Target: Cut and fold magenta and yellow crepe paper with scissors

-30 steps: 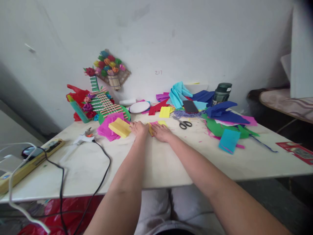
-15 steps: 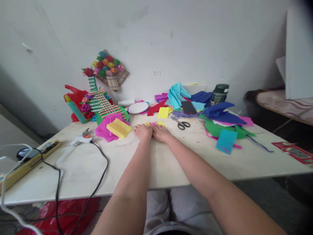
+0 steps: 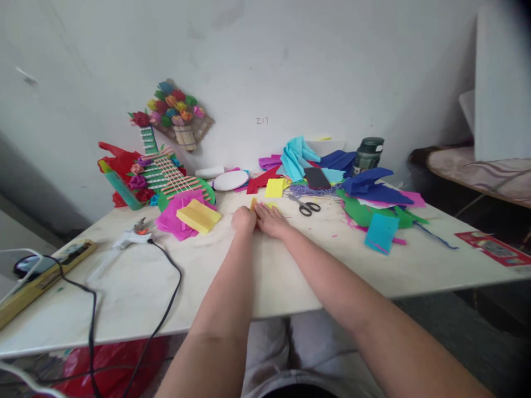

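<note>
My left hand (image 3: 244, 220) is curled closed near the middle of the table, on a piece of yellow crepe paper (image 3: 253, 203) whose folded edge stands up at its fingertips. Right beside it, my right hand (image 3: 270, 221) lies flat with its fingers stretched over the paper, and a bit of yellow shows past them. The palms hide most of this piece. Black-handled scissors (image 3: 309, 208) rest to the right of my right hand. Left of my left hand, a folded yellow paper piece (image 3: 199, 215) lies on magenta paper (image 3: 176, 218).
A white glue gun (image 3: 131, 237) with a black cord lies at the left by a power strip (image 3: 62, 265). A flower-covered paper guitar (image 3: 170, 177) stands behind. A phone (image 3: 317, 178), coloured papers, a blue sheet (image 3: 381, 232) and a dark bottle (image 3: 368, 155) are at the right.
My left hand has gone from lying flat to curled, and the yellow paper's edge now stands up between the hands. My right hand stays flat. The whole view has shifted slightly.
</note>
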`<action>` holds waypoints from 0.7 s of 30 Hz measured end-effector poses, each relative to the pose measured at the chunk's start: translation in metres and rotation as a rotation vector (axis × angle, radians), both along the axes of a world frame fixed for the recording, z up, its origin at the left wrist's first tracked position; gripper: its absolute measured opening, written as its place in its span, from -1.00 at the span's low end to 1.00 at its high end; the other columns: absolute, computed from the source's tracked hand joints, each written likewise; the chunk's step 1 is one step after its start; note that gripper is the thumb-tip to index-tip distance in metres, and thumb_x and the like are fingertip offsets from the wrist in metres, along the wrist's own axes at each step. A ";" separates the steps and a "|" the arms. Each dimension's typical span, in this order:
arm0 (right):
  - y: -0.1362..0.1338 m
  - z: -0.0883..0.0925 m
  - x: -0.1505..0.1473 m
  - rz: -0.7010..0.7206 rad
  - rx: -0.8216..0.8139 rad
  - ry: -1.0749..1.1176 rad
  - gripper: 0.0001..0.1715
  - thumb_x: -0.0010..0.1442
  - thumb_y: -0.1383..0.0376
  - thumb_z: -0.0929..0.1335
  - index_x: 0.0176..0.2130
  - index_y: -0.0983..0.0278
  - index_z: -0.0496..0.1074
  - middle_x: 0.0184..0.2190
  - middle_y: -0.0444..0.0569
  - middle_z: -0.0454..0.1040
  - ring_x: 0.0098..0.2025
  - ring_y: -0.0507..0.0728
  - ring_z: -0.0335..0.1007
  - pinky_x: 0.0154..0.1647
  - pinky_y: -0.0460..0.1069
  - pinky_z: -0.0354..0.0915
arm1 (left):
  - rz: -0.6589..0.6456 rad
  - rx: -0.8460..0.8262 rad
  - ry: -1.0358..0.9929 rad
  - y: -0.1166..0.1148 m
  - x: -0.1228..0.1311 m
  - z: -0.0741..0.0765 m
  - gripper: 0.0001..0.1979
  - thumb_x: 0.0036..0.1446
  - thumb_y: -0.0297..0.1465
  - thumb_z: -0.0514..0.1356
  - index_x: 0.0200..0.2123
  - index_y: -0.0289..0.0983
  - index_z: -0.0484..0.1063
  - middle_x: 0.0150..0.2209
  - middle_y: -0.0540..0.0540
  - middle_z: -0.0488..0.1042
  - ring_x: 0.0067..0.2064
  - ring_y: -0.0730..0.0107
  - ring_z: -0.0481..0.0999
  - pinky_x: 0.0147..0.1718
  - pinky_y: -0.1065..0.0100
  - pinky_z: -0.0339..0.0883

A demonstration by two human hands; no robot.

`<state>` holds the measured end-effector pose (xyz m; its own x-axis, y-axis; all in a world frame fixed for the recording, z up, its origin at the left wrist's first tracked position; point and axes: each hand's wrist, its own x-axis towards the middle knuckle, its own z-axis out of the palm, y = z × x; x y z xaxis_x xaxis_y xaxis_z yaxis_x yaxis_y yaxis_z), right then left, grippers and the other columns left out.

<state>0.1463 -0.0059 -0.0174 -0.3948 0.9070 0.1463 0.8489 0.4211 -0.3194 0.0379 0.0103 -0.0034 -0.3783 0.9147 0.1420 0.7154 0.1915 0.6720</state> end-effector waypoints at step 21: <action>0.015 0.010 0.039 -0.169 -0.374 1.386 -0.24 -0.04 -0.15 0.24 -0.01 0.27 0.27 -0.37 -0.01 0.49 -0.46 0.10 0.40 -0.56 -0.04 0.28 | -0.464 0.360 -1.183 0.007 0.000 -0.006 -0.59 -0.23 -0.14 0.28 -0.40 -0.27 0.23 -0.43 -0.08 0.48 -0.35 0.33 0.50 -0.39 0.35 0.34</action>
